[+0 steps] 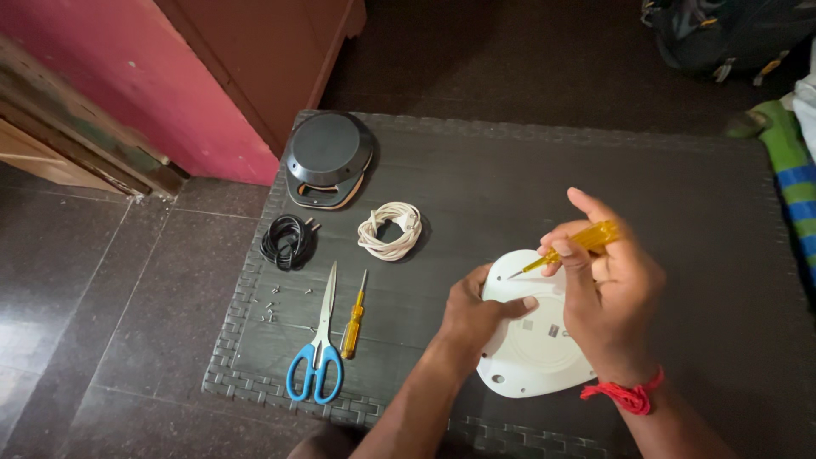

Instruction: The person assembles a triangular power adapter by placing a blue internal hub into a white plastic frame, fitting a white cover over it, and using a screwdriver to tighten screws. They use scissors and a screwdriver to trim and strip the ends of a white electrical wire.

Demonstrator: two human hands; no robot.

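Head view: white round base (531, 357) lies flat at lower centre-right of the frame, on the dark woven mat (510, 178).

1. Left hand (476, 314) rests on the left edge of the base, fingers curled narrow, thumb pressed on the white surface. It grips nothing else.
2. Right hand (608, 297) is above the right part of the base, fingers closed around a yellow screwdriver (565, 249). The tool is tilted, tip pointing down-left toward the upper part of the base; whether the tip touches the surface cannot be told. A red thread band (625, 395) circles this wrist.

Surrounding items, all on the mat:
- Second yellow screwdriver (353, 321), left of the hands, lying free.
- Scissors (317, 357) with blue handles, just beside that screwdriver, blades pointing to the top of the frame.
- Small screws (270, 308), scattered left of the scissors.
- Black cable coil (287, 240), centre-left.
- White cable coil (389, 229), just right of the black one.
- Dark round cover (327, 157), at the mat's upper-left corner.

Off the mat: red wall (144, 76) at upper left; dark bag (731, 34) at upper right.
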